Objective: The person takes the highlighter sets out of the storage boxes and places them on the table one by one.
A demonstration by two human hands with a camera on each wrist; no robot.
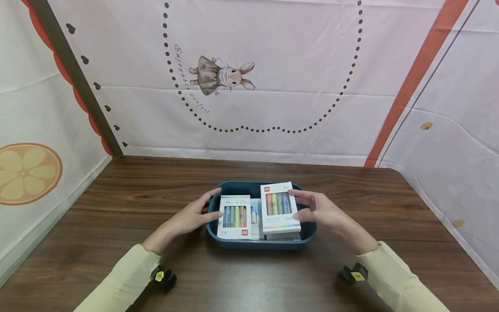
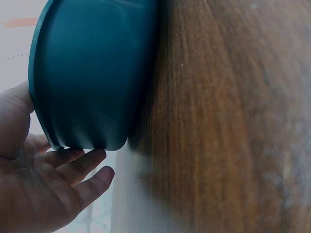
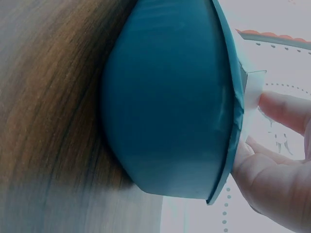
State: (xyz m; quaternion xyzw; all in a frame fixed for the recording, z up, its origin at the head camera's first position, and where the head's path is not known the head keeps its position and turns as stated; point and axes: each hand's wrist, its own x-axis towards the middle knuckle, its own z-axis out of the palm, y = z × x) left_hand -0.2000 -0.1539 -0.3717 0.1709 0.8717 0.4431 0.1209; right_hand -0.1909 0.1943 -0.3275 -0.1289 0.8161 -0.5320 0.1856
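A dark blue plastic basin (image 1: 257,245) holds several flat boxes. On its right side, a white windowed crayon box (image 1: 281,224) leans tilted, its upper end above the rim. My right hand (image 1: 320,208) pinches this box by its right edge, thumb low and a finger near the top corner. Another white crayon box (image 1: 235,234) lies at the left of the basin, coloured sticks showing through its window. Beside it, my left hand (image 1: 191,215) has its thumb and fingers spread at the basin's left end. In the left wrist view its fingers (image 2: 90,162) touch the outer wall.
Between the two crayon boxes lies a pale box (image 1: 255,216), partly covered. The basin stands on a dark wood-grain table (image 1: 156,182). Behind the table hangs a pink-white printed cloth (image 1: 273,108) with a rabbit figure, and similar cloth closes both sides.
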